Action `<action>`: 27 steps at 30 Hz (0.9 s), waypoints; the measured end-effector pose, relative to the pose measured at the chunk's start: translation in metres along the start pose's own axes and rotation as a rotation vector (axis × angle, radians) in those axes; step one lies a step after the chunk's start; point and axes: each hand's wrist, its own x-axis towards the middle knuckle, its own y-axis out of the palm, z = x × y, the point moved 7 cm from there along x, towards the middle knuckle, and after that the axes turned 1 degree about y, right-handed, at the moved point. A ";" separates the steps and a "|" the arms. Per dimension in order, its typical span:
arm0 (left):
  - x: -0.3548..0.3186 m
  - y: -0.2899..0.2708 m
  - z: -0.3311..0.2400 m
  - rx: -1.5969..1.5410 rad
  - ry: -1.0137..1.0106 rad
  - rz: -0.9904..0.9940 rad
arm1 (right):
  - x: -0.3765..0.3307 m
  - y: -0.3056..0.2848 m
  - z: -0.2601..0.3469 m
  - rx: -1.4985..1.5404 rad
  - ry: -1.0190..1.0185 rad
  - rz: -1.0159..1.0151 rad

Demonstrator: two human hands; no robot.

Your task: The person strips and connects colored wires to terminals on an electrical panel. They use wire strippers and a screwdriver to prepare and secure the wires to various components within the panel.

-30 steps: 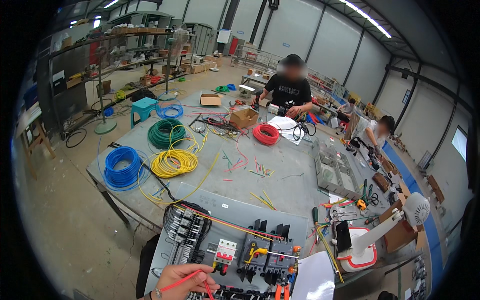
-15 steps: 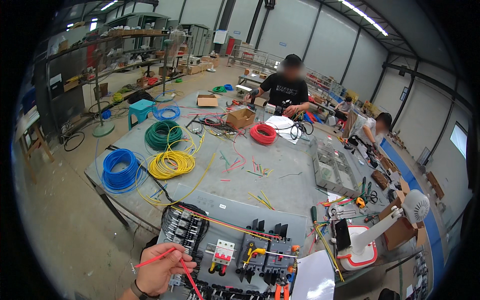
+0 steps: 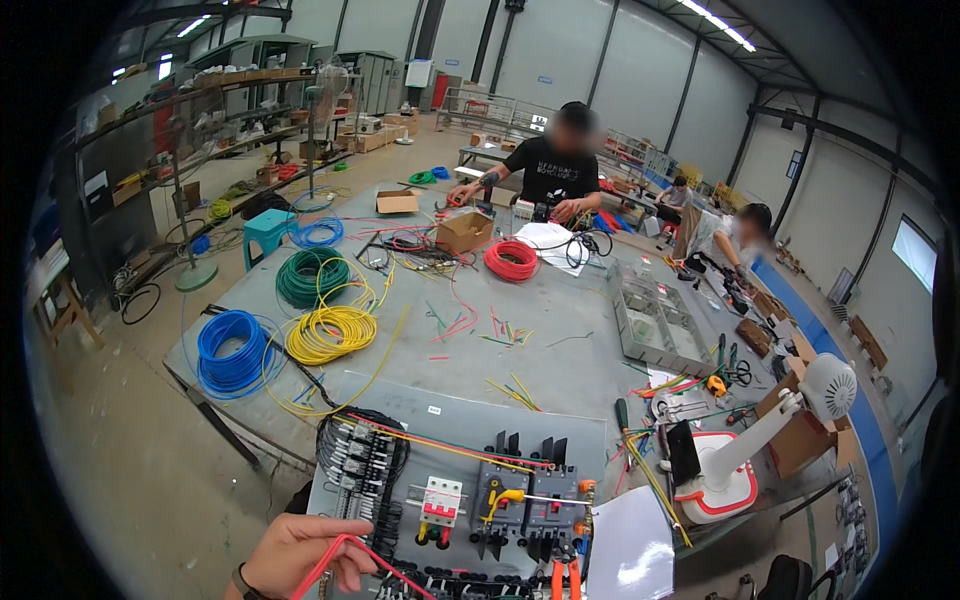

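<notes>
At the lower edge my left hand, with a dark band on its wrist, is closed on a red wire. The wire bends over between thumb and fingers, and both ends run downward. Beside the hand lies a grey mounting plate carrying a row of terminals and relays, a white miniature circuit breaker and two black moulded-case breakers. A yellow-handled screwdriver rests across those breakers. Orange-handled pliers lie at the plate's lower edge. My right hand is not in view.
Coils of blue, green, yellow and red wire lie on the table. A grey compartment box, white fan and paper sheet are on the right. A co-worker handles parts across the table.
My left hand has moved down and slightly left with the red wire, now bent over in the fingers. The view has shifted a little. The co-worker's one hand has moved left.
</notes>
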 end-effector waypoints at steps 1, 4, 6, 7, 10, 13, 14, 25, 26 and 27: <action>0.003 0.007 -0.003 -0.165 -0.007 0.065 | 0.001 -0.008 0.008 -0.074 -0.046 -0.052; 0.004 0.012 0.002 -0.473 -0.066 0.197 | -0.003 -0.022 0.014 -0.258 -0.189 -0.147; 0.002 0.014 0.011 -0.538 -0.137 0.233 | -0.002 -0.028 0.016 -0.204 -0.146 -0.128; 0.001 0.007 0.015 -0.483 -0.157 0.250 | -0.001 -0.031 0.019 -0.178 -0.127 -0.119; -0.005 0.006 0.023 -0.522 -0.199 0.345 | 0.002 -0.042 0.017 -0.276 -0.238 -0.103; -0.012 0.023 0.028 -0.640 -0.253 0.479 | 0.007 -0.056 0.031 -0.359 -0.259 -0.036; -0.013 0.034 0.029 -0.671 -0.242 0.537 | 0.008 -0.061 0.039 -0.348 -0.243 -0.041; 0.009 0.082 0.024 -0.492 -0.319 0.501 | 0.003 -0.096 0.042 -0.305 -0.313 -0.280; 0.011 0.083 0.020 -0.488 -0.306 0.514 | -0.002 -0.098 0.042 -0.265 -0.324 -0.333; 0.010 0.083 0.021 -0.431 -0.289 0.504 | -0.003 -0.104 0.047 -0.427 -0.308 -0.264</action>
